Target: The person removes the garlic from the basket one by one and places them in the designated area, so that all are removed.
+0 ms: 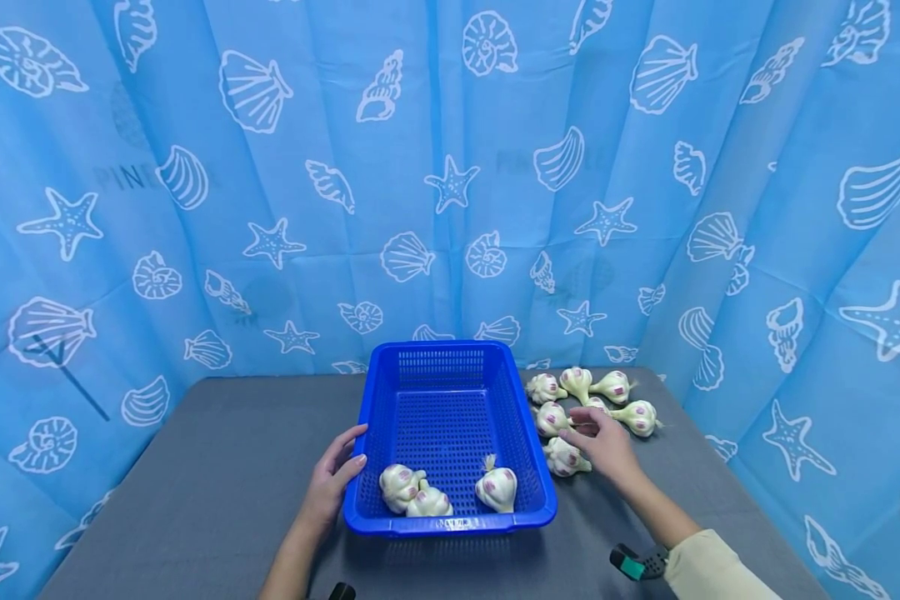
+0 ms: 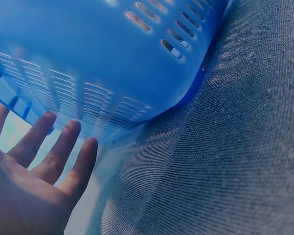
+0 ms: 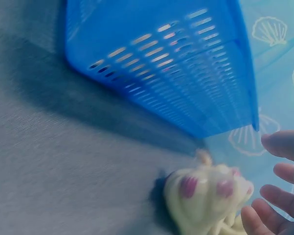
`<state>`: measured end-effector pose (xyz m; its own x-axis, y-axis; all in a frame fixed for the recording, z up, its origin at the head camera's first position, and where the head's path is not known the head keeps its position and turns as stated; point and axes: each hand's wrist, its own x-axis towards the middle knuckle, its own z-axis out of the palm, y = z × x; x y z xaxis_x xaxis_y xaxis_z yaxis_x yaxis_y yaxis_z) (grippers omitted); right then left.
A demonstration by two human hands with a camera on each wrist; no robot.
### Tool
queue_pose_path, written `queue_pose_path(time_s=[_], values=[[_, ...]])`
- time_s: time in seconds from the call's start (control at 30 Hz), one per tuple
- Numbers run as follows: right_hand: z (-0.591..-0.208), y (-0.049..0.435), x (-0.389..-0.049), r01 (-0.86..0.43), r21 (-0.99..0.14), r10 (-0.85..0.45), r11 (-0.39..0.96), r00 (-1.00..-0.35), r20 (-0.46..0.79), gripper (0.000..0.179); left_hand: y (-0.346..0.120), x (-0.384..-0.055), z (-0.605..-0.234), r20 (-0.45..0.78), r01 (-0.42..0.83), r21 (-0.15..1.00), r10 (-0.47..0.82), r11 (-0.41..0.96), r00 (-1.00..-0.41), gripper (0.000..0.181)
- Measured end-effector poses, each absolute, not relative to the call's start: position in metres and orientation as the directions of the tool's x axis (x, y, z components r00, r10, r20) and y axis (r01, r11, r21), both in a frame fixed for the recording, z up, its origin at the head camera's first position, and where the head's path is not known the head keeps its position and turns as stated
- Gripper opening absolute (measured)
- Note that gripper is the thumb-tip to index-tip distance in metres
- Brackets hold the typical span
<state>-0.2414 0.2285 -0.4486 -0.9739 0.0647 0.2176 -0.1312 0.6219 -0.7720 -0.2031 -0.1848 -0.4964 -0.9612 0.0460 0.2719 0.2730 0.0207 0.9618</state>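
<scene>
A blue plastic basket (image 1: pixel 450 525) with slotted walls sits mid-table. Inside it, near the front wall, lie two garlic bulbs (image 1: pixel 400 487) at the left and a single bulb (image 1: pixel 497 490) at the right. My left hand (image 1: pixel 326 483) touches the basket's left rim; the left wrist view shows its fingers (image 2: pixel 79 171) extended and spread beside the slotted wall. My right hand (image 1: pixel 607 446), fingers loosely bent and apart, hovers over the garlic bulbs on the table to the basket's right. Closest to it are a front bulb (image 1: pixel 565 457) and another (image 1: pixel 552 418) just behind.
Several more garlic bulbs (image 1: pixel 613 387) lie close together toward the table's back right. A grey cloth (image 1: pixel 217 475) covers the table. Blue curtains (image 1: pixel 450 208) with white shell prints hang behind and at both sides. A black wrist strap (image 1: pixel 637 562) shows by the right sleeve.
</scene>
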Motion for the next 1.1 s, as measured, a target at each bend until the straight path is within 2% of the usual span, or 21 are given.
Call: queue_pose_path(time_s=[0.2,0.47,0.67,0.93,1.1], values=[[-0.428,0.22,-0.248,-0.155,-0.766,0.059,0.624,-0.968,0.244,0.039,-0.185,-0.204,-0.497,0.277,0.278,0.96,0.048,0.026,-0.96,0.046],[-0.408,0.211,-0.257,-0.261,-0.773,-0.037,0.579,-0.955,0.294,0.034,-0.185,-0.205,-0.497,0.279,0.28,0.96,0.047,0.02,-0.959,0.046],[-0.396,0.2,-0.263,-0.268,-0.817,-0.119,0.511,-0.963,0.241,0.036,-0.185,-0.205,-0.497,0.278,0.279,0.96,0.044,0.029,-0.96,0.046],[-0.383,0.18,-0.27,-0.291,-0.781,-0.217,0.553,-0.955,0.203,0.038,-0.185,-0.205,-0.497,0.269,0.27,0.962,0.04,0.028,-0.962,0.046],[-0.377,0.17,-0.276,-0.349,-0.76,-0.326,0.548,-0.926,0.19,0.039,-0.185,-0.205,-0.498,0.259,0.261,0.965,0.043,0.034,-0.965,0.046]])
